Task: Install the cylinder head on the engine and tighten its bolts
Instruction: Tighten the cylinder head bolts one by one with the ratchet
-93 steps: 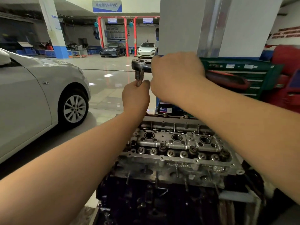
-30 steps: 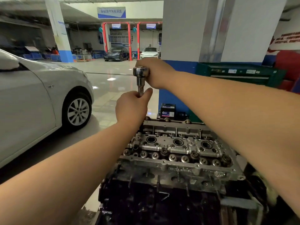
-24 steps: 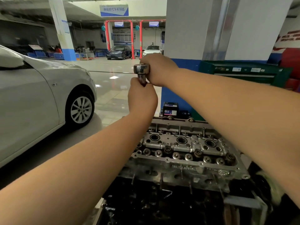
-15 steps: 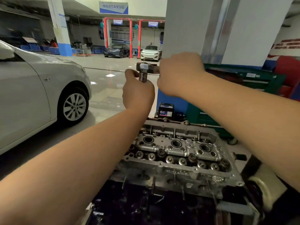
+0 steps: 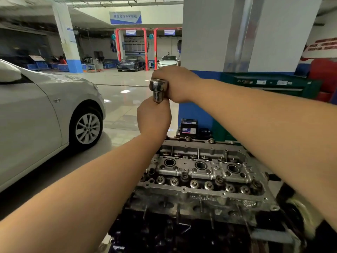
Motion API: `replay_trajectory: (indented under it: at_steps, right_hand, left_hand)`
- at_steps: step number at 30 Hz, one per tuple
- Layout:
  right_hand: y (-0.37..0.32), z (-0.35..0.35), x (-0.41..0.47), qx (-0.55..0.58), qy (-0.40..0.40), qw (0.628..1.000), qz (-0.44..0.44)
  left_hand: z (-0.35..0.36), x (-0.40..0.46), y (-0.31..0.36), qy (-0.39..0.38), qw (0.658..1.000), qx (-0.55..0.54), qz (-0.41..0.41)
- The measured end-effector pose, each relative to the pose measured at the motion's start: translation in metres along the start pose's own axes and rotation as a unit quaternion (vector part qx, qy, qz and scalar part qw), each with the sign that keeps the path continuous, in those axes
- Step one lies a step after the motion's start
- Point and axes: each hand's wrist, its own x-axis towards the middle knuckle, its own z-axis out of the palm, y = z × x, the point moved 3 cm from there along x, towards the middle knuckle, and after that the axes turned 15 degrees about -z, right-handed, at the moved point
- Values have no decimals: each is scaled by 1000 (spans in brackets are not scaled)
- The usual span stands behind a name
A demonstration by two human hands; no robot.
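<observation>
Workshop bay: polished floor, silver car (image 5: 43, 114) at left, white pillar (image 5: 228, 33) and green tool cabinet (image 5: 269, 84) behind the work. Cylinder head (image 5: 202, 176) sits on the engine block (image 5: 182, 232), valve gear and plug wells exposed, low-centre in view. Step in hand, by judgement: bolt tightening w/ ratchet. Ratchet head (image 5: 158, 85) is raised above the far-left corner of the cyl. head; extension (image 5: 158, 98) drops from it into the left hand (image 5: 154, 118). Left grip: fingers wrapped round the extension, steadying it. Right hand (image 5: 177, 84): fingers curled round the ratchet just beside its head; handle hidden. Lower end of extension and the bolt are hidden behind the left hand, so engagement can't be confirmed. Cyl. head lies below and near side of both grips, untouched by hands. Next move prob. calls for keeping the extension vertical while swinging the handle.
</observation>
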Motion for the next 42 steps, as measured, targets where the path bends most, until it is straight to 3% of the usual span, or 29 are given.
replay_trajectory:
  at_steps: [3, 8, 11, 17, 23, 27, 33, 42]
  right_hand:
    - [-6, -3, 3, -33, 6, 999, 18]
    - [-18, -16, -23, -210, -9, 967, 141]
    - [-33, -22, -48, -234, 9, 964, 124]
    - [-16, -11, -33, -145, 6, 984, 101]
    - [-1, 6, -4, 65, 35, 997, 38]
    - [-6, 2, 1, -35, 42, 996, 71]
    - [-15, -20, -25, -262, -47, 955, 133]
    - [-37, -29, -51, -238, 25, 964, 117]
  left_hand:
    - [-3, 4, -3, 18, 1000, 2, 19]
    - [-4, 18, -8, 12, 999, -6, 47]
    - [0, 18, -7, 2, 997, 12, 76]
    - [-7, 11, -3, 0, 999, 21, 43]
    - [-15, -4, -6, -30, 999, -7, 44]
    - [-6, -9, -11, -23, 998, -53, -10]
    - [9, -6, -8, -25, 998, -49, -14]
    - [1, -1, -12, -66, 993, -85, -49]
